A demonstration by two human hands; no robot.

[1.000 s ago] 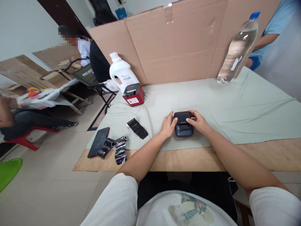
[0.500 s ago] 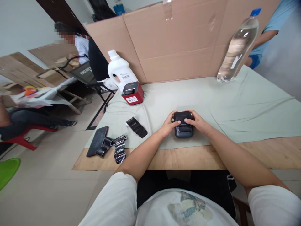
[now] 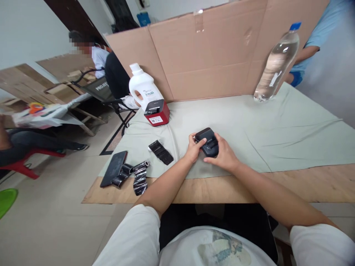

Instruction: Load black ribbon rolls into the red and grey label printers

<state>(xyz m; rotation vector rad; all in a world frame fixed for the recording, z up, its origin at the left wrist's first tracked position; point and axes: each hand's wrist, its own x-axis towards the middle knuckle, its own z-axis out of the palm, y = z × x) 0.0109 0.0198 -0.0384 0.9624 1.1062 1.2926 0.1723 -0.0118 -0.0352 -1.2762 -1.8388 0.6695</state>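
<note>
A small black portable printer (image 3: 208, 143) is between my hands above the green cloth, turned at a slant. My left hand (image 3: 193, 148) grips its left side, with the thumb lying over the top and the fingers partly hidden underneath. Around the right side and near corner curls my right hand (image 3: 223, 153), its thumb low at the front edge. To the left, a flat strip of black film (image 3: 161, 152) rests on the cloth. Farther left lie a loose black ribbon roll (image 3: 140, 177), another black roll (image 3: 123, 174) and a dark phone-like slab (image 3: 114, 169).
A red and black box-shaped device (image 3: 157, 113) stands before a white jug (image 3: 142, 87). Behind is an upright cardboard panel (image 3: 210, 62); a clear bottle with a blue cap (image 3: 277, 64) stands at its right. The bare wooden table edge (image 3: 235, 188) is nearest me. Other people sit beyond.
The printer has turned from straight to slanted and shifted slightly left. My right hand has slid from its top to its right side and near corner; the left hand keeps hold.
</note>
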